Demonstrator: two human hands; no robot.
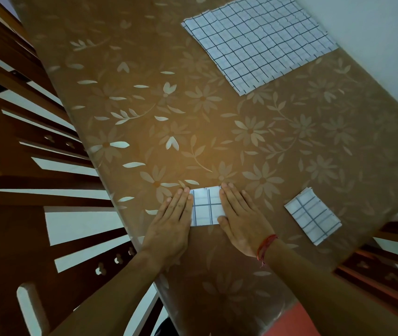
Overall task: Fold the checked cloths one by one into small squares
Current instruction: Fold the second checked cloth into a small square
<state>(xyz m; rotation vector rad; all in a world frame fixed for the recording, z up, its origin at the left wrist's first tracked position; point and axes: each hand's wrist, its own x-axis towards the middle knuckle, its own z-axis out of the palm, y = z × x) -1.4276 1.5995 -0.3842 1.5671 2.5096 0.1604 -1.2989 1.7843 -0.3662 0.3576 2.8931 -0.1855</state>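
The left hand [171,219] and right hand [241,219] lie flat-fingered (no grip, nothing pinched) on the folded checked cloth [206,206] at six o'clock on the surface [217,129], its long axis seemingly nine-to-three, both equally near.

two folded cloths [206,206] [313,218], one unfolded stack [258,44], two hands [171,221] [244,221]

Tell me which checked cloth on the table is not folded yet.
The large cloth at the far side, spread flat. The pressed cloth under the left hand and right hand and the lone square to its right are folded small.
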